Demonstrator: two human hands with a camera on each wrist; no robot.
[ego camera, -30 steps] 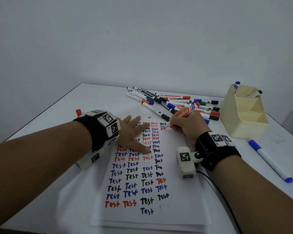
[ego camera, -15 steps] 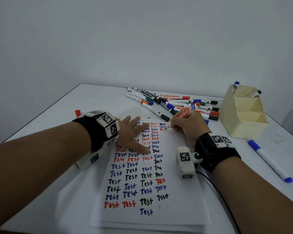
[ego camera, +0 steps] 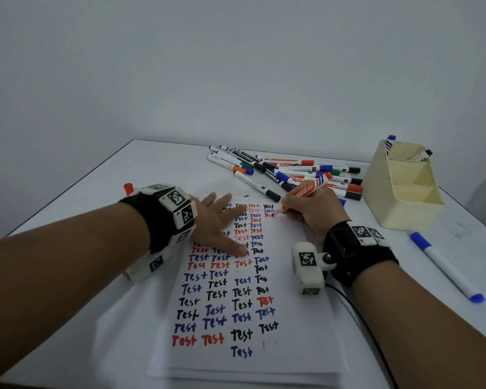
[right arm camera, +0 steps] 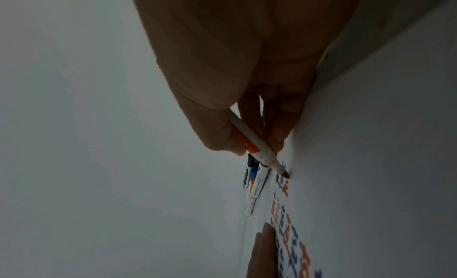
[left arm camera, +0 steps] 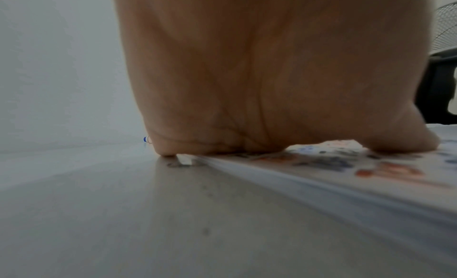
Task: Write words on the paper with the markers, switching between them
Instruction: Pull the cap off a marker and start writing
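**Red marker tip on the paper, left hand flat**

From the head view I see my right hand (ego camera: 314, 213) grasping the red marker (ego camera: 306, 192), thumb and fingers pinched round its barrel near the nib end. The marker slants up toward 1 o'clock, its striped tail over the pile behind. In the right wrist view the red nib touches the paper (right arm camera: 371, 184) just past a red stroke, and my fingers (right arm camera: 279, 129) curl against the sheet beside the marker (right arm camera: 259, 145).

My left hand (ego camera: 216, 223) lies released, palm down, fingers straight and spread, pressing the paper (ego camera: 292, 346) at about 10 o'clock of the sheet. Its thumb points toward 4 o'clock across the written rows. The left wrist view shows the palm (left arm camera: 247, 86) resting on the sheet's edge (left arm camera: 371, 184), with blurred red and blue writing beyond.

The paper lies at the middle of the table (ego camera: 96, 220) on top of more white sheets. It carries columns of the word "Test" in black, blue and red; the red marker's nib sits at the sheet's far right corner, around 1 o'clock.

At 12 o'clock beyond the paper lies a pile of markers (ego camera: 292, 169), crossing one another. At 2 o'clock stands a cream holder (ego camera: 387, 203) with two markers in its back compartment. A blue marker (ego camera: 443, 265) lies alone at 3 o'clock, right of my right wrist. A red cap (ego camera: 128, 188) shows just behind my left wristband at 10 o'clock.
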